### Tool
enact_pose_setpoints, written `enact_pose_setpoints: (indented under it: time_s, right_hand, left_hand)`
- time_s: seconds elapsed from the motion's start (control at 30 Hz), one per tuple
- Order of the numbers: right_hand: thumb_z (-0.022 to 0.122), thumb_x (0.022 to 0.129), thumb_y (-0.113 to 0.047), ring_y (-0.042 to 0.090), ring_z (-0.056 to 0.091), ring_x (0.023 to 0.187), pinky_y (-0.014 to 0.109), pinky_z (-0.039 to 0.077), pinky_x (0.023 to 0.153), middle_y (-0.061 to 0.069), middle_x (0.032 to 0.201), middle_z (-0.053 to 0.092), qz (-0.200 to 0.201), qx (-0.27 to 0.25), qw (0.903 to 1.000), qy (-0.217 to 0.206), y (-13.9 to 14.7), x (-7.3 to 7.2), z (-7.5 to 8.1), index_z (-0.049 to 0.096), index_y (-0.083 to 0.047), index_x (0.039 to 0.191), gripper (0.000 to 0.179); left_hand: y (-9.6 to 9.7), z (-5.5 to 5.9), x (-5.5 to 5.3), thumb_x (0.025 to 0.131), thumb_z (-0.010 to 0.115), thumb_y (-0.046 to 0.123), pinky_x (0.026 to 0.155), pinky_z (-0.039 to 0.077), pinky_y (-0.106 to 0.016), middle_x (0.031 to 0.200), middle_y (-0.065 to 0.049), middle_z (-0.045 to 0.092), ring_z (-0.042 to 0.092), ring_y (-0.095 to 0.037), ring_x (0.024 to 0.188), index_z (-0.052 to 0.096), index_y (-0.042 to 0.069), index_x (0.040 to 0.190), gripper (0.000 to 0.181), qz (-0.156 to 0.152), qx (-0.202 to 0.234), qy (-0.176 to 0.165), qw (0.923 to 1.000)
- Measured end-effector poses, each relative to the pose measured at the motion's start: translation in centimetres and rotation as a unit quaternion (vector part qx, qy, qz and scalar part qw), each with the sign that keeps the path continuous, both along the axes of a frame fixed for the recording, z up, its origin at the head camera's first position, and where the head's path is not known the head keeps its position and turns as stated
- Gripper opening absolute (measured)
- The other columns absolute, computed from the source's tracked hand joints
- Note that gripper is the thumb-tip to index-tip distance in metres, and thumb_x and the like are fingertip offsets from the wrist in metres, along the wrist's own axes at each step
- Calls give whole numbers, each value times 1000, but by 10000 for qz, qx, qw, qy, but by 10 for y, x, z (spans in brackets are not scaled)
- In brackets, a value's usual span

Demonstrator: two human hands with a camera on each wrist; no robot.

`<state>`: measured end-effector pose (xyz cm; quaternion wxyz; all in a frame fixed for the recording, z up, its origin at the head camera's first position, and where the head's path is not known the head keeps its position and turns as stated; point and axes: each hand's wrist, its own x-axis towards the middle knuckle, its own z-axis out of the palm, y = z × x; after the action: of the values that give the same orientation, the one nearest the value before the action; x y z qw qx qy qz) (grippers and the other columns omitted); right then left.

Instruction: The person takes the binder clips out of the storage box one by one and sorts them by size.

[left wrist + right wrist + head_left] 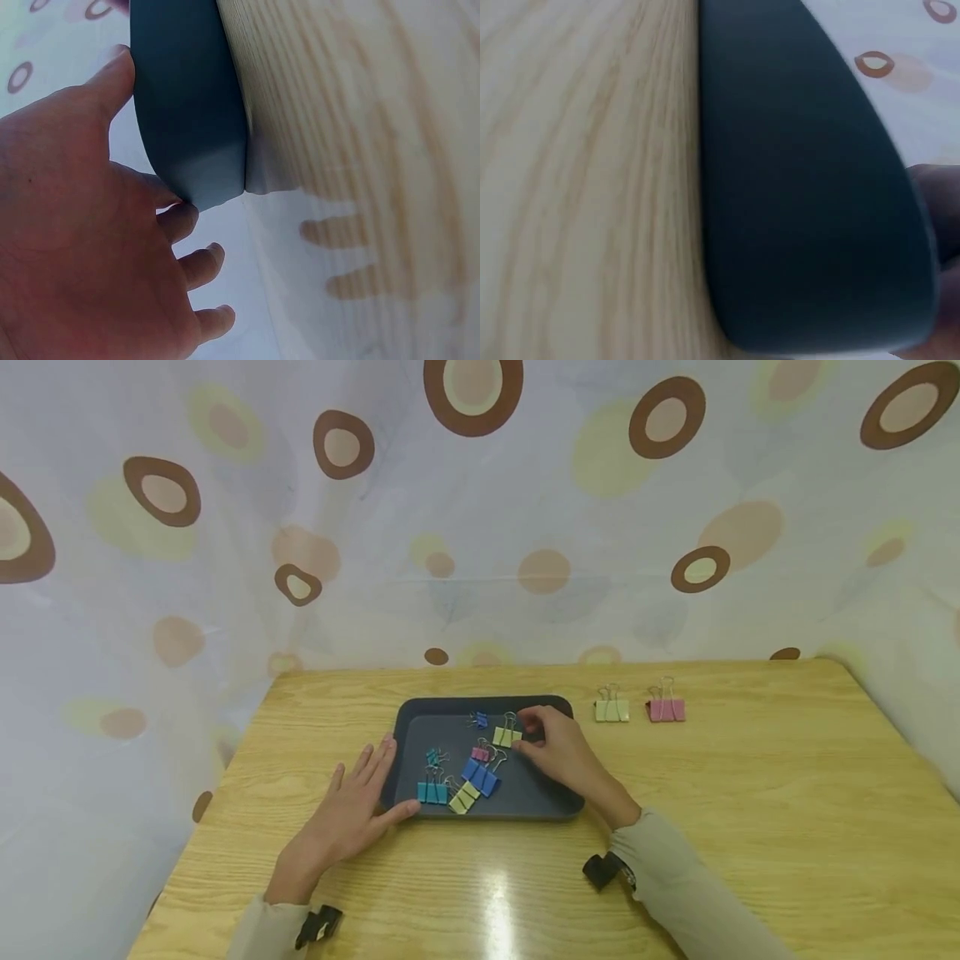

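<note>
A dark grey tray holds several binder clips. In the head view my right hand reaches over its right side, with curled finger and thumb at the right end of a yellow binder clip, which they appear to pinch. My left hand lies spread against the tray's left edge; the left wrist view shows its fingertips touching the tray wall. Lower in the tray are a blue clip, another yellow clip, a teal clip and a small pink clip. The tray wall hides most of my right hand in the right wrist view.
Right of the tray, a large pale yellow binder clip and a large pink one stand on the wooden table. Small blue and teal clips lie in the tray. A patterned curtain hangs behind the table.
</note>
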<state>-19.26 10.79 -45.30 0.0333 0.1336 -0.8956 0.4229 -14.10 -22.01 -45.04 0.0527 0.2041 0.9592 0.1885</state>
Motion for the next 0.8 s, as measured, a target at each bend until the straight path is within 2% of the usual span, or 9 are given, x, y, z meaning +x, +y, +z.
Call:
enact_pose_setpoints:
  time_s: [0.33,0.67,0.8]
  right_hand:
    - [81,86,-4,34,65,101,48,55,89,18,106,67,-157,505,9986,-42,-11,-12,-12,70,6,113,31]
    - [81,86,-5,30,64,94,45,55,84,14,99,68,-109,673,9976,106,-12,-14,-14,73,3,108,25]
    - [81,85,-5,29,67,92,44,57,83,14,100,70,-182,526,9984,110,-10,-13,-13,73,2,107,25]
  left_hand:
    - [-1,-3,-1,99,55,63,118,8,-72,172,-8,8,11,-39,156,13,7,166,97,12,-41,14,10000]
    - [-1,-1,-1,98,57,62,117,9,-73,171,-10,9,12,-40,155,14,6,165,98,-2,-56,54,10000]
    - [-1,-2,-1,98,57,62,117,9,-73,171,-10,9,12,-40,156,13,6,165,98,-5,-56,28,10000]
